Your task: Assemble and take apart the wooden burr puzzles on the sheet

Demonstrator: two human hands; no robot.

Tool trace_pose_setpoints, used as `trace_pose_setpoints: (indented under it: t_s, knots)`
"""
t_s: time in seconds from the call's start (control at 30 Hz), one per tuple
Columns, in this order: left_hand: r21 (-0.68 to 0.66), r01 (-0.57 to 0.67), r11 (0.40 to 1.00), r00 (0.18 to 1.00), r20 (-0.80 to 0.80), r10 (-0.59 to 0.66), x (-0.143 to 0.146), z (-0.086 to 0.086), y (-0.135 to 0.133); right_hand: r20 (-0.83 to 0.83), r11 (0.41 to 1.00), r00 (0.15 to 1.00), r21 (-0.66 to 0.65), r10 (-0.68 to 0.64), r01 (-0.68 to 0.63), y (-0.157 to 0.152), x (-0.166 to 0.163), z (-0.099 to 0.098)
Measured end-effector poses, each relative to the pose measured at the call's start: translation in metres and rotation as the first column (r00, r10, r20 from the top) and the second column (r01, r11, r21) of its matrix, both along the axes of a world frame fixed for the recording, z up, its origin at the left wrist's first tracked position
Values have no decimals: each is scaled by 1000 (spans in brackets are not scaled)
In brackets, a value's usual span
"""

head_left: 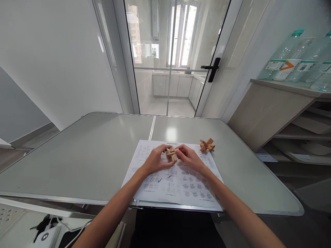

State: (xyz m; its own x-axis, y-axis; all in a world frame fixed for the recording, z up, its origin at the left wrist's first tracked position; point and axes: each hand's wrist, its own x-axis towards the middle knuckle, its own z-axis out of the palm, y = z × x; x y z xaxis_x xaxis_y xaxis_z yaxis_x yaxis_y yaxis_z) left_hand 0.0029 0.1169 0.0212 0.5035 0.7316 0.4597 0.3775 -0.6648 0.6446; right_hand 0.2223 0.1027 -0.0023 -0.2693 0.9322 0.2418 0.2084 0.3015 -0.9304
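Observation:
Both my hands meet over a printed sheet (pixel 165 193) on the table. Between them is a wooden burr puzzle (pixel 171 154) made of crossed, notched sticks. My left hand (pixel 155 160) curls round its left side, thumb below and fingers above. My right hand (pixel 190 157) pinches its right side with thumb and fingertips; which stick it grips is too small to tell. A second wooden burr puzzle (pixel 207 145), star-like with crossing sticks, rests by the sheet's upper right corner, apart from my hands. Small line drawings of interlocking pieces cover the sheet.
The grey folding table (pixel 77 162) has a seam across its top. A glass door (pixel 173 62) with a black handle (pixel 213 70) stands beyond it. At right, plastic bottles (pixel 287 62) stand on a shelf unit (pixel 276 110). A white device (pixel 48 237) with cables lies low at left.

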Motion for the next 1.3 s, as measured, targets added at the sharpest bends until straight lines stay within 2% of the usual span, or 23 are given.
trace_pose_setpoints:
  t_s: [0.9, 1.07, 1.2, 1.3]
  knots:
    - [-60, 12, 998, 1000, 5, -12, -1, -3, 0, 21, 998, 999, -36, -42, 43, 0, -2, -2]
    - [-77, -88, 993, 993, 70, 93, 2, -7, 6, 16, 994, 994, -31, -109, 109, 1, -1, -1]
    - [-86, -247, 965, 956, 144, 257, 1, -10, 15, 141, 983, 974, 73, -175, 166, -1, -1, -1]
    - [-95, -324, 941, 922, 189, 337, -1, -13, 20, 267, 980, 951, 167, -154, 112, -3, -2, -4]
